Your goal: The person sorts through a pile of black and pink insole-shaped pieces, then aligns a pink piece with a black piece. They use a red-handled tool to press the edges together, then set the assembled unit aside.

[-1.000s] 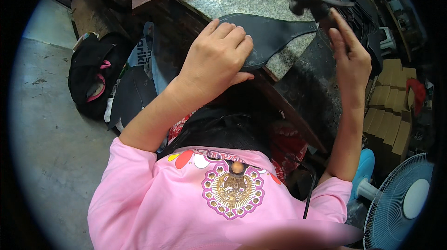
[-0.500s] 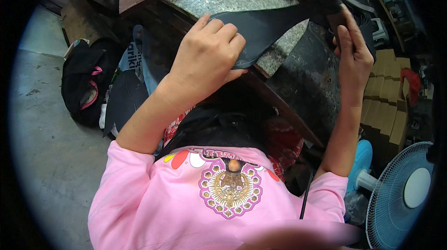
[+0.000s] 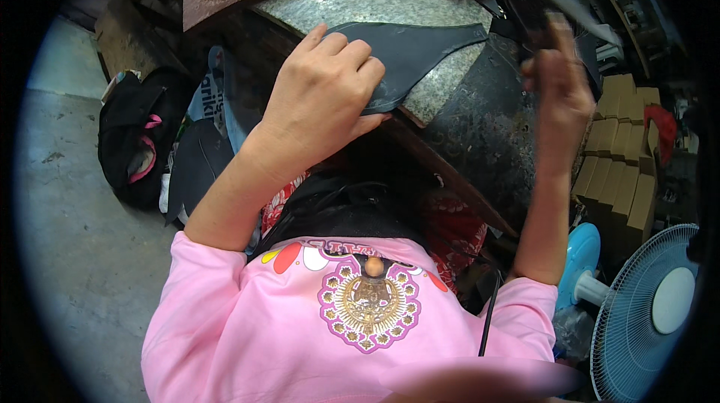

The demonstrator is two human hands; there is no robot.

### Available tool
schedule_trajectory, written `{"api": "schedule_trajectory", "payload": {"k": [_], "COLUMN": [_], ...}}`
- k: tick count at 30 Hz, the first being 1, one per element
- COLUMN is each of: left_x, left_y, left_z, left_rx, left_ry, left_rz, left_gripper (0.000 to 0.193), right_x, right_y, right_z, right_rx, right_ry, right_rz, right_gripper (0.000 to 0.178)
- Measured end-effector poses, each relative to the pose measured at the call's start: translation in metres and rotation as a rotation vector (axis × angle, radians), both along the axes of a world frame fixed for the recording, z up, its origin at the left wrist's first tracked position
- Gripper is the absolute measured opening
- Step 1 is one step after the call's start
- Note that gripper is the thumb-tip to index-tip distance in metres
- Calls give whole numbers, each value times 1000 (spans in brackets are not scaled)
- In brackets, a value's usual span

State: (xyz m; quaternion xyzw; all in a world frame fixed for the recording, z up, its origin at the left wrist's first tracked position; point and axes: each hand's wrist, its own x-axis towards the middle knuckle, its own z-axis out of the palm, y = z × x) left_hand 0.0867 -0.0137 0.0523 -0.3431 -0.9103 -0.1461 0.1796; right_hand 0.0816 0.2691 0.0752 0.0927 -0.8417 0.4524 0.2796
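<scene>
Far left, black bag (image 3: 124,140) on floor (image 3: 67,275). Left hand (image 3: 326,88), back up, fingers curled over left end of piece (image 3: 420,47), thumb by its lower edge; grip closed on it, contact under the fingers hidden. Piece is dark, flat, tapering to the right; lies on stone slab (image 3: 360,2), left end at the slab's near edge. Right hand (image 3: 559,92) raised right of slab, apart from piece, fingers closed round the handle of hammer (image 3: 574,5), index finger stretched along it; both blurred. Farther right, stacked tan boxes (image 3: 619,155); fan (image 3: 671,298) nearer the person.
</scene>
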Motion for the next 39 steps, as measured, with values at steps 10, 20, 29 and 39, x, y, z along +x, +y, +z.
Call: {"api": "schedule_trajectory", "payload": {"k": [10,20,29,39], "left_x": [1,0,-1,0], "left_y": [0,0,-1,1], "left_z": [-3,-6,-5,-9], "left_rx": [41,63,62,66], "left_ry": [33,41,46,64], "left_rz": [-7,-14,-29,-17], "left_gripper": [52,49,51,50], "right_x": [-12,-19,6,36], "right_y": [28,47,40,8], "right_z": [-2,1,-1,-4], "right_rx": [259,414,574,513], "right_ry": [44,-39,-28,-39], "right_rz": [-164,-299,-268,21], "right_gripper": [36,37,35,34]}}
